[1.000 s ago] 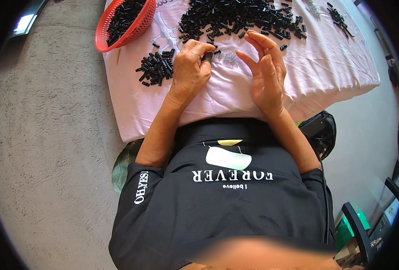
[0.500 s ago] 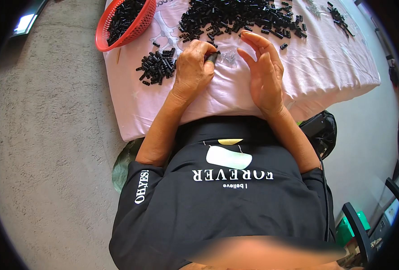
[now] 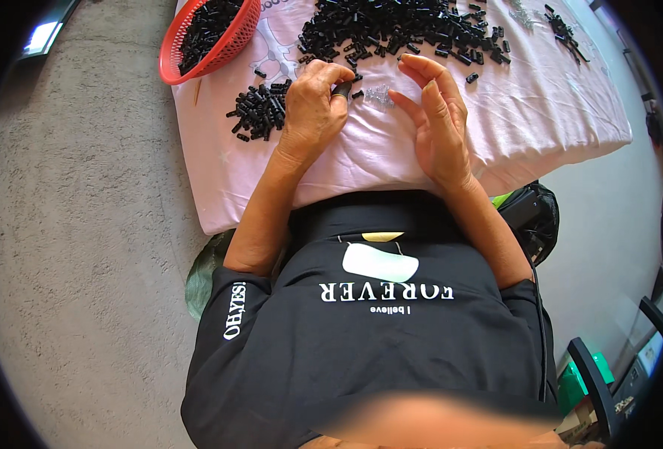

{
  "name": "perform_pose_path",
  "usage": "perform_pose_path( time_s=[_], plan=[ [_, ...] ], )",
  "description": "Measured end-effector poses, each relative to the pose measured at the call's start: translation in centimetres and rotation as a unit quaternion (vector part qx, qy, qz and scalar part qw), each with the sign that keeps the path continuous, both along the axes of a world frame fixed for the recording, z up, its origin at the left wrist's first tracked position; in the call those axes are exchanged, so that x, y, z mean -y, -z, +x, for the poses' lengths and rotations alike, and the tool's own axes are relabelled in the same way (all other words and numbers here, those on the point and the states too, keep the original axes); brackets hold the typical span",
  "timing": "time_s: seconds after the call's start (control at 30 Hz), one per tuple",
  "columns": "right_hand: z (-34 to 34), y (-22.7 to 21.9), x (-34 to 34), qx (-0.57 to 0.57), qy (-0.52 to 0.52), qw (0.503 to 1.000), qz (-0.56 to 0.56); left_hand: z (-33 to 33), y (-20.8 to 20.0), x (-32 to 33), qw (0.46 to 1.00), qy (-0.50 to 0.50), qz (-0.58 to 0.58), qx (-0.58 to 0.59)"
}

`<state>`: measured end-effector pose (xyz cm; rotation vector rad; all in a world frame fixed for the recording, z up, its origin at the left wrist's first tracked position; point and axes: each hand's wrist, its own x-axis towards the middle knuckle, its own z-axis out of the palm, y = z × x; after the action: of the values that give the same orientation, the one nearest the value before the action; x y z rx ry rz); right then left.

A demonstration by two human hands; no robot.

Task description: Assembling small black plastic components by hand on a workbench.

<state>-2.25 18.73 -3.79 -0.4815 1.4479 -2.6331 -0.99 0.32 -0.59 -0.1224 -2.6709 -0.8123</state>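
My left hand (image 3: pixel 312 108) is bent over the cloth with thumb and index finger close together. A black covering (image 3: pixel 342 89) shows on its thumb; whether a small part sits in the pinch is hidden. Just beside the fingertips lies a small black cylindrical piece (image 3: pixel 357 94). Between the hands is a little heap of thin, clear or silvery bits (image 3: pixel 379 96), too fine to name. My right hand (image 3: pixel 442 120) is raised to the right of it, fingers apart and curved, with nothing visibly held. Left of my left hand is a small pile of black cylindrical pieces (image 3: pixel 258 112).
A big heap of similar black pieces (image 3: pixel 391 30) spreads across the far side of the pink cloth (image 3: pixel 541 112). At far left stands a red plastic basket (image 3: pixel 168 63) filled with them. More silvery bits (image 3: pixel 522 15) and joined black pieces (image 3: pixel 565 34) lie far right.
My left hand has shifted slightly left, and a small black piece now shows on the cloth beside its fingertips. The right hand's fingers have moved a little; it stays in place.
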Motion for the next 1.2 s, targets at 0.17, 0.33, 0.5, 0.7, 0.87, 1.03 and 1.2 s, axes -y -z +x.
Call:
perform_pose_path(
  time_s=[0.17, 0.33, 0.5, 0.7, 0.87, 1.03, 1.2],
  plan=[
    [0.3, 0.1, 0.1, 0.002, -0.016, 0.999, -0.049, -0.5, 1.1, 0.3, 0.999, 0.029, -0.031, -0.027],
    [-0.1, 0.3, 0.3, 0.043, 0.006, 0.998, -0.038, -0.9, 1.0, 0.5, 0.999, 0.012, -0.043, 0.01],
    [-0.3, 0.4, 0.7, 0.036, 0.035, 0.998, -0.027, -0.7, 0.7, 0.6, 0.998, 0.018, -0.062, 0.007],
    [0.1, 0.4, 0.8, 0.012, 0.015, 1.0, 0.025, 1.0, -1.0, -0.6, 0.996, 0.005, 0.081, 0.022],
    [0.3, -0.3, 0.8, 0.009, -0.011, 0.997, 0.079, 1.9, -1.3, -1.6, 0.977, 0.053, 0.205, 0.027],
    [0.1, 0.0, 0.7, 0.021, -0.009, 0.999, 0.038, 1.9, -1.4, -2.8, 0.971, 0.077, 0.226, 0.028],
    [0.0, 0.3, 0.7, -0.014, 0.026, 0.998, 0.059, 1.6, -1.1, -3.2, 0.965, 0.088, 0.248, 0.017]
  ],
)
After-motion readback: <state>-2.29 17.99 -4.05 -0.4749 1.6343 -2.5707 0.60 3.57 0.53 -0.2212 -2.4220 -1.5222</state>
